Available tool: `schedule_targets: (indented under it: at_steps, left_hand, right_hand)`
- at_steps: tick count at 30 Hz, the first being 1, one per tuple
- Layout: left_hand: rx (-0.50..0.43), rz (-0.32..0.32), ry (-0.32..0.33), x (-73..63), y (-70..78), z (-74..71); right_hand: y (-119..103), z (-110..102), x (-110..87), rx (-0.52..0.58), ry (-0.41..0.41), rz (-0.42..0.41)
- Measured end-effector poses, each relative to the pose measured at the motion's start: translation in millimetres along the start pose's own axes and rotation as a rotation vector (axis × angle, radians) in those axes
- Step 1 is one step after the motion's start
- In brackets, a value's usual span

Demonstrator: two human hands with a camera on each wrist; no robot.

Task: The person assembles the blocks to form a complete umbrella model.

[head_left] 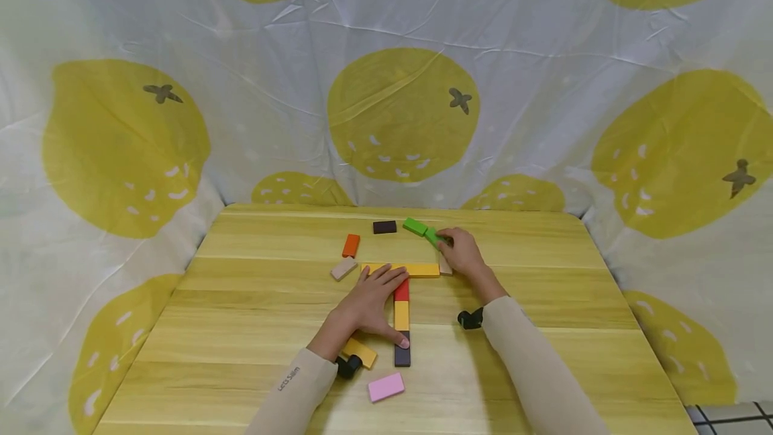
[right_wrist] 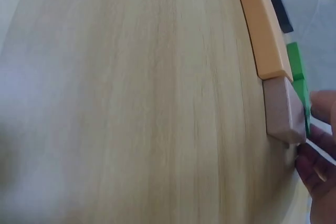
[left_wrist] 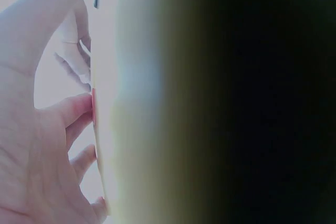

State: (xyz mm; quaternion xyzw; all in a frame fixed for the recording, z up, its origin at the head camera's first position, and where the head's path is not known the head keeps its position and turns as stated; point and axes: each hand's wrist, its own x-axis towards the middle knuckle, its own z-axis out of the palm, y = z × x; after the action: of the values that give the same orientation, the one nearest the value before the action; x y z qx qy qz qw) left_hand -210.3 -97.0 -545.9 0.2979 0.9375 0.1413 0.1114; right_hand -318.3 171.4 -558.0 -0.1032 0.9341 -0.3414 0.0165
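My left hand lies spread over a T of blocks, fingertips on the long yellow row and near the red block. Its thumb rests on a dark block; a yellow block sits between red and dark. At the back right, my right hand pinches the right end of a green block, which meets a second green block. Below those fingers a plain wooden block abuts the end of the orange-yellow row. The left wrist view is mostly blurred, with the left hand at its edge.
Behind the row are a black block, an orange block and a plain wooden block. A loose yellow block lies by the left wrist, and a pink block nearer the front. A lemon-print cloth hangs behind the table.
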Motion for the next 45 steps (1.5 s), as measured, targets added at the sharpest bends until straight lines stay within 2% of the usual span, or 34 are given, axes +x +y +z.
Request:
schedule_targets:
  at_steps: [4, 8, 14, 23, 45]
  left_hand:
    - [0.005, -0.001, 0.001, 0.5, -1.3, 1.6]
    - [0.003, -0.005, -0.002, 0.3, -1.2, 2.4]
    - [-0.003, -0.005, 0.002, 0.5, -0.1, 1.9]
    - [-0.008, -0.005, 0.002, 0.5, -0.6, 2.3]
    - [-0.006, -0.005, 0.001, 0.4, -0.3, 2.5]
  right_hand:
    - [3.7, -3.5, -4.2, -0.015, -0.040, -0.063]
    - [4.5, -7.3, -10.8, -0.053, -0.115, -0.121]
    - [3.3, -9.8, -19.0, -0.129, -0.181, -0.134]
    - [3.9, -5.2, -23.0, -0.156, -0.181, -0.123]
    - [7.0, -0.3, -29.1, -0.135, -0.158, -0.126]
